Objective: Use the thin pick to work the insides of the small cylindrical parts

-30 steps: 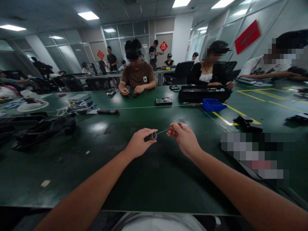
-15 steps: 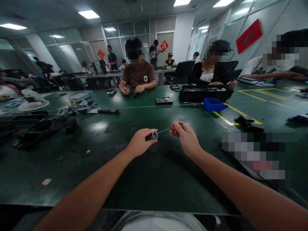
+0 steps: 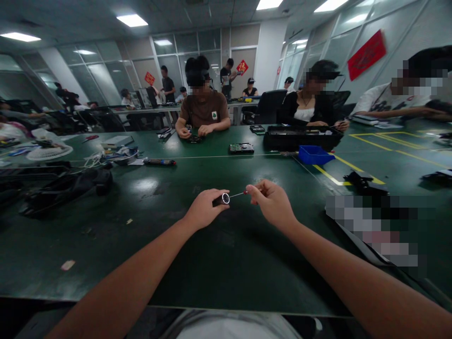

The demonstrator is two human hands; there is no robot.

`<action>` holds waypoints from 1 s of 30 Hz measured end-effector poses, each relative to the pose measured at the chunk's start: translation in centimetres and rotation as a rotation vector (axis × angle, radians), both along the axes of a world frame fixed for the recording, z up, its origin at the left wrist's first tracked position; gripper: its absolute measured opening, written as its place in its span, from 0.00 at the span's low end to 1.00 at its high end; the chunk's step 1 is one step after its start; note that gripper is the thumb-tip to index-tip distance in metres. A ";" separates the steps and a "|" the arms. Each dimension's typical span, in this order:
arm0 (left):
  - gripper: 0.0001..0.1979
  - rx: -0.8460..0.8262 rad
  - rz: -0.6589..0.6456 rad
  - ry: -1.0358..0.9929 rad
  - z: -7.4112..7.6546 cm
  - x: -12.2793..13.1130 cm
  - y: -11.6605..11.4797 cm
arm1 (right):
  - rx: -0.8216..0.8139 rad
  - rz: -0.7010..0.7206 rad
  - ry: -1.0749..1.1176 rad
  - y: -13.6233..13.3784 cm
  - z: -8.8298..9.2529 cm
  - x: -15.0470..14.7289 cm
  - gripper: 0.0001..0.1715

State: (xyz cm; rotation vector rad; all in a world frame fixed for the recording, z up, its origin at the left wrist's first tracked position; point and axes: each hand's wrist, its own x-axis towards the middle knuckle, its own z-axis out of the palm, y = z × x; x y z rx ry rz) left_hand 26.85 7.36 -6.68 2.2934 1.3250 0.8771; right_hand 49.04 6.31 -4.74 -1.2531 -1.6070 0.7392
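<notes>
My left hand (image 3: 202, 211) is closed round a short dark cylinder with a bright ring (image 3: 225, 198) at its end, which faces right and towards me. In my right hand (image 3: 274, 203) the fingers pinch a thin screwdriver (image 3: 237, 194); a bit of red shows where its slim metal shaft meets the fingertips, and the rest of the handle is hidden. The shaft points left, and its tip is at the ringed end of the cylinder. Whether the tip touches it or passes behind the rim, I cannot tell. Both hands are above the green table (image 3: 212, 268).
Ahead lie a hard drive (image 3: 241, 148), a blue bin (image 3: 315, 154) and a long black housing (image 3: 303, 137). A dark tool (image 3: 159, 162), cables (image 3: 95, 160) and black plastic parts (image 3: 67, 188) are on the left. Black parts (image 3: 365, 181) lie right. Several people work around the table.
My right hand has turned, its thumb now pointing further left along the screwdriver, and the red part shows more clearly. The cylinder has shifted very slightly left.
</notes>
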 end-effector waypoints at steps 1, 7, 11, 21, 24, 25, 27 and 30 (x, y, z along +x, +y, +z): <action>0.21 -0.004 0.007 0.009 0.0 -0.1 0.0 | 0.005 0.027 -0.011 -0.1 0.1 0.0 0.14; 0.20 -0.003 0.017 0.028 -0.1 -0.4 0.2 | 0.024 0.074 -0.068 -0.1 -0.6 -0.3 0.18; 0.20 -0.002 -0.017 0.043 -0.1 -0.2 0.1 | 0.067 0.013 -0.070 0.2 -1.0 -0.2 0.19; 0.20 -0.008 0.003 0.033 -0.1 -0.2 0.2 | 0.019 0.034 0.041 0.0 -1.2 -0.5 0.12; 0.21 0.005 0.043 0.049 0.0 -0.2 0.2 | 0.001 0.027 0.183 0.2 -1.3 -0.8 0.10; 0.20 0.015 0.053 0.050 0.0 -0.2 0.2 | -0.004 0.037 0.233 0.3 -1.4 -0.9 0.11; 0.20 0.047 0.035 0.040 0.2 -0.3 0.3 | -0.041 0.051 0.390 0.8 -1.6 -1.0 0.12; 0.21 0.113 -0.071 0.059 0.5 -0.4 0.4 | -0.243 0.080 0.718 1.6 -1.9 -0.8 0.14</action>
